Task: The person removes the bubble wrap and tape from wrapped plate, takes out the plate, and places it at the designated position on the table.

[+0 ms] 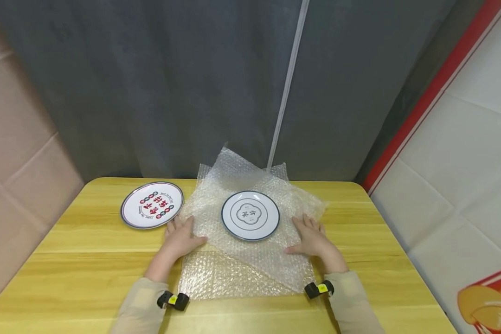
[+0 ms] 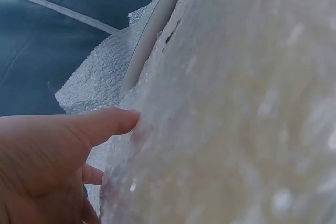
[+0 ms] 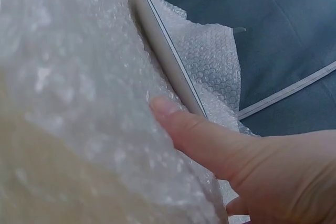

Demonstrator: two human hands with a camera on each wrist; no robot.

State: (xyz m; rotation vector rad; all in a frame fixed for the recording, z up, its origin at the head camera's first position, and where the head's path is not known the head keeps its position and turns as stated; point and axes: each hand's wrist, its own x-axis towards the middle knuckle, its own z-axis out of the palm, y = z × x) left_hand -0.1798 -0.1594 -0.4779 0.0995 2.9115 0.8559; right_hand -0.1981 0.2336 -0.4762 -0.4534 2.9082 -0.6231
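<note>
A white plate with a dark blue rim and a lobed central emblem (image 1: 250,215) lies face up on overlapping sheets of bubble wrap (image 1: 234,273). Left of it, my left hand (image 1: 181,239) rests on the wrap's left edge, fingers spread, its fingertips near a second plate. In the left wrist view its thumb touches the wrap, whose edge partly hides the other fingers. On the opposite side my right hand (image 1: 313,239) lies at the wrap's right edge, fingers spread, its thumb (image 3: 184,124) on the sheet. Neither hand touches the plate on the wrap.
The second plate, white with red and blue print (image 1: 152,205), sits on the wooden table (image 1: 96,269) at the back left. A grey curtain (image 1: 183,93) hangs behind the table. Walls stand at both sides, and the wrap's far corner leans up against the curtain.
</note>
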